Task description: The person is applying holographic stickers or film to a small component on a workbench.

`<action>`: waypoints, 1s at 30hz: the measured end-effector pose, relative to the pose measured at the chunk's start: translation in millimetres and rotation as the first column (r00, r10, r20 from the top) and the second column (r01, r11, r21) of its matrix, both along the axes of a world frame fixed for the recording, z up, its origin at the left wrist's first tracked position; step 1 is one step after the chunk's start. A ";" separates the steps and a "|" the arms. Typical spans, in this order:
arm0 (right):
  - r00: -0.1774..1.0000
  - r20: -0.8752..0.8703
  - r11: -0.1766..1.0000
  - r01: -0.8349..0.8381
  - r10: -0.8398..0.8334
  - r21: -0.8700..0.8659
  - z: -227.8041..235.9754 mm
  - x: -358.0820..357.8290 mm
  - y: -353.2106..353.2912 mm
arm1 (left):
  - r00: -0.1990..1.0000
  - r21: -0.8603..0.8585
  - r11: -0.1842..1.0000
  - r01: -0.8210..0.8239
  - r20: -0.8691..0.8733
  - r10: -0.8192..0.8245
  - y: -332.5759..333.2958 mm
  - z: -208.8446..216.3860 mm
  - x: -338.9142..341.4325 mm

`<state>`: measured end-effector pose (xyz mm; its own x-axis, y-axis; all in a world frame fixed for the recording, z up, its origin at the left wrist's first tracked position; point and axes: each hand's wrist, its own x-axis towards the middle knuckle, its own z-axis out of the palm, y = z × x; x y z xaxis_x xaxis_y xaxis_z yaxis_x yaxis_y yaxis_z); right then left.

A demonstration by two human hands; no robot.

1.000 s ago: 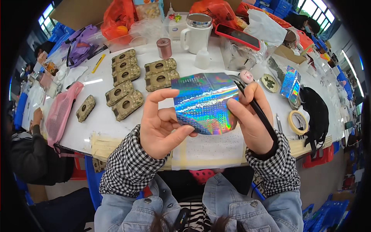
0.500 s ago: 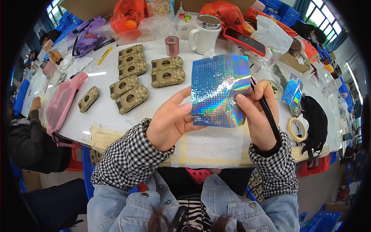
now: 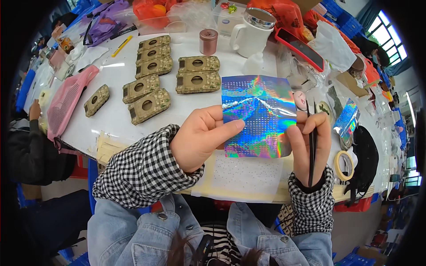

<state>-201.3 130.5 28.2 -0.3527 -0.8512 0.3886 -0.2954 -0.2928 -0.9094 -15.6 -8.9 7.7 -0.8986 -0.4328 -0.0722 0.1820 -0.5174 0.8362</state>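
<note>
Fingers of the left hand point(image 3: 195, 142) and right hand point(image 3: 323, 142) clamp a shiny, creased square sheet point(image 3: 262, 117), the right also holding slim tweezers point(image 3: 313, 155); the left reaches farther over it than before.

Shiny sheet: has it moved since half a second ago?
Yes: relative to the white mug, the shiny sheet has shifted downward in the view, so a wider gap shows between them.

A white mug point(image 3: 251, 39) stands on the table point(image 3: 116, 80) near a pink canister point(image 3: 208, 43); a yellow pen point(image 3: 122, 46) lies farther left, a tape roll point(image 3: 337, 166) farther right.
</note>
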 end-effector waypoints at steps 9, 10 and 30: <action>0.995 -0.029 0.994 0.097 -0.096 0.044 -8.9 0.3 -0.2 | 0.999 -0.067 0.998 -0.022 -0.032 0.019 0.6 -0.5 5.4; 0.995 -0.016 0.994 0.097 -0.097 0.041 -8.5 0.5 -1.2 | 0.999 -0.082 0.996 -0.022 -0.034 0.020 0.3 -0.8 5.3; 0.999 0.010 0.999 -0.036 0.036 0.023 -12.1 0.0 1.6 | 0.998 -0.046 0.997 -0.054 -0.036 0.053 7.7 -6.8 2.8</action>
<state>-201.3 132.2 16.0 -0.3253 -0.8722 0.3653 -0.2764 -0.2818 -0.9188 -12.8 -1.2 0.9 -0.8757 -0.4825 -0.0199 0.2376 -0.4663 0.8521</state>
